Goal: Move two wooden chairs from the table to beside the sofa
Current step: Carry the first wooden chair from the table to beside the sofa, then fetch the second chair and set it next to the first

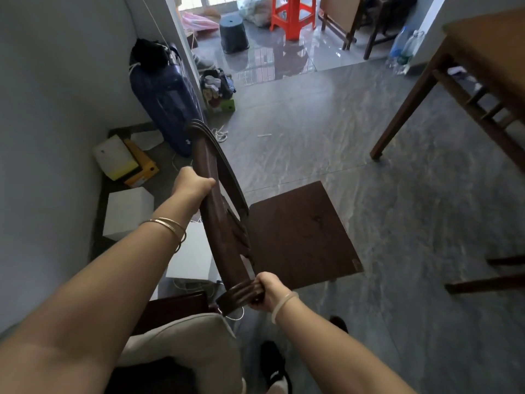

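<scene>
A dark wooden chair (pixel 301 237) stands in front of me on the grey floor, its square seat pointing right and its curved backrest running from upper left to lower middle. My left hand (pixel 191 184) grips the top rail of the backrest near its middle. My right hand (pixel 265 291) is closed around the near end of the same rail. The wooden table (pixel 483 61) stands at the upper right. Legs of another dark chair (pixel 488 282) show at the right edge. A beige sofa arm (pixel 181 336) sits at the bottom, just below the chair's back.
White and yellow boxes (pixel 125 163) lie along the left wall, with a dark blue suitcase (pixel 167 98) behind them. A basket of clothes (pixel 218 89) sits by the doorway. Beyond it are an orange stool (pixel 294 15) and a dark bucket (pixel 234 34). Plastic bottles (pixel 403 46) stand near the table.
</scene>
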Demonstrator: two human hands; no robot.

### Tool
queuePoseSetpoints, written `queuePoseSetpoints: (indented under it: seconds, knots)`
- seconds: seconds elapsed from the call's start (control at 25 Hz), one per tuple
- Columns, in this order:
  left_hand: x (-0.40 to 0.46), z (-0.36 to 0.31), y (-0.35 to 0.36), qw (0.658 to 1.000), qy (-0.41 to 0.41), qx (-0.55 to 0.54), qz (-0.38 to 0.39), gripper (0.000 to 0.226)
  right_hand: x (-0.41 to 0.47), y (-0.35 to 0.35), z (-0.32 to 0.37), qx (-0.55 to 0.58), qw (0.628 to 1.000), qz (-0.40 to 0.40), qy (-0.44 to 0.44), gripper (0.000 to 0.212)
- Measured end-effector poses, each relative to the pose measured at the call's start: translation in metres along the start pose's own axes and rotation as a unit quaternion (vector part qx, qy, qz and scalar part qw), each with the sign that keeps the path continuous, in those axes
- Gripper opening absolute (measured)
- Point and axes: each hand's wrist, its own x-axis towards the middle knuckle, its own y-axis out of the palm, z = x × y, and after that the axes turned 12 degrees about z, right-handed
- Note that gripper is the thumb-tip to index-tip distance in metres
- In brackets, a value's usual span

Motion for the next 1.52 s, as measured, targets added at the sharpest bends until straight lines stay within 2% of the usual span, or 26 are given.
queuePoseSetpoints:
  seconds: [0.24,0.44,0.84,1.0,1.08,1.2,1.28,1.4,1.52]
  knots:
    - [0.009,0.04,-0.023,1.0,-0.018,0.012,-0.002,0.057,0.021,0.027,-0.025,-0.032,0.999,0.002,0.019,0.036]
    - [0.012,0.058,-0.041,0.999,-0.031,-0.013,-0.013,0.056,0.031,0.047,-0.038,-0.074,0.997,0.0,0.005,0.035]
    - [-0.003,0.047,-0.046,0.998,-0.057,0.014,0.019,0.063,0.012,0.038,-0.027,-0.093,0.995,0.006,-0.023,0.025]
    - [-0.032,0.023,-0.04,0.996,0.0,0.075,-0.042,0.068,-0.025,0.007,0.008,-0.151,0.979,-0.06,-0.123,0.013]
    - [-0.047,0.001,-0.031,0.992,0.067,0.092,-0.059,0.064,-0.055,-0.016,0.032,-0.138,0.971,-0.086,-0.174,0.013]
    - [-0.085,-0.051,-0.001,0.985,0.165,0.052,0.026,0.053,-0.123,-0.062,0.062,-0.087,0.95,-0.127,-0.273,0.016]
    - [-0.101,-0.077,0.017,0.982,0.173,0.008,0.077,0.049,-0.162,-0.079,0.078,-0.079,0.936,-0.134,-0.317,0.013]
    - [-0.131,-0.113,0.054,0.971,0.19,0.002,0.142,0.042,-0.228,-0.11,0.091,-0.067,0.91,-0.148,-0.381,0.018]
    - [-0.179,-0.159,0.096,0.955,0.243,-0.015,0.17,0.037,-0.311,-0.154,0.086,-0.059,0.873,-0.166,-0.454,0.016]
